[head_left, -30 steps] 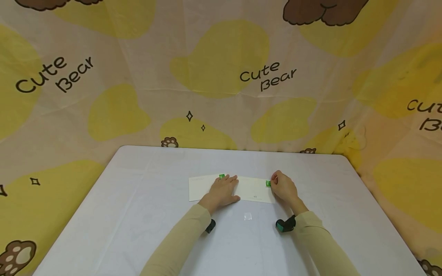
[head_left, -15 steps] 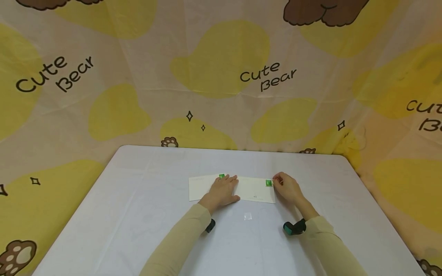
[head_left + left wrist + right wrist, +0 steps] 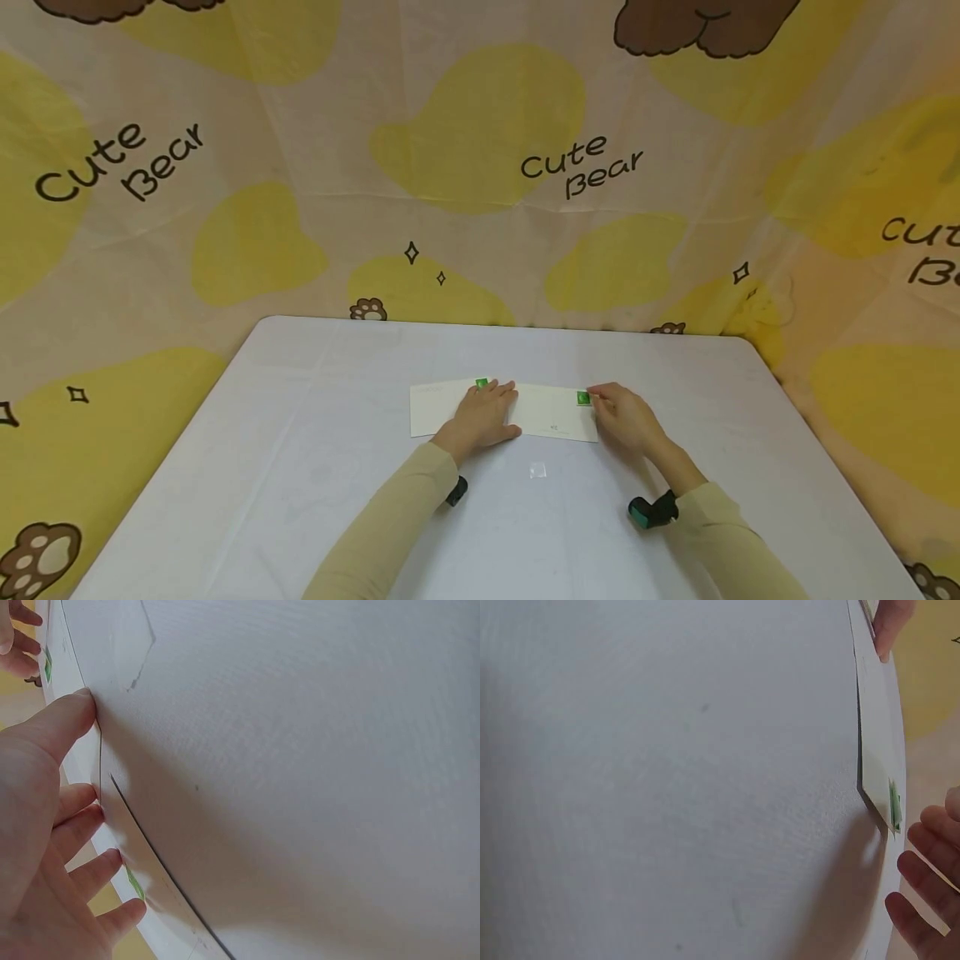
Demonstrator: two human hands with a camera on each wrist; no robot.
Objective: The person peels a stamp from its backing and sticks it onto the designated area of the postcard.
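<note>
Two pale envelopes lie side by side on the table: a left envelope (image 3: 431, 408) and a right envelope (image 3: 551, 412). My left hand (image 3: 483, 417) rests with spread fingers over the place where they meet, its little-finger side near the green stamp (image 3: 482, 383) of the left envelope. Another green stamp (image 3: 583, 398) is at the upper right corner of the right envelope. Beside that corner is my right hand (image 3: 624, 414), fingertips close to the stamp's right edge. In the right wrist view its fingers (image 3: 926, 881) are loosely bent; the thumb is mostly hidden.
A small clear square piece (image 3: 538, 471) lies on the white table (image 3: 337, 500) in front of the envelopes. Behind the table's far edge hangs a printed yellow and beige cloth (image 3: 480, 125). Each wrist wears a dark camera.
My right hand first drew back to the right from the stamp, uncovering it, then its fingertips came back near the stamp while the wrist shifted right and nearer. My left hand stays in place.
</note>
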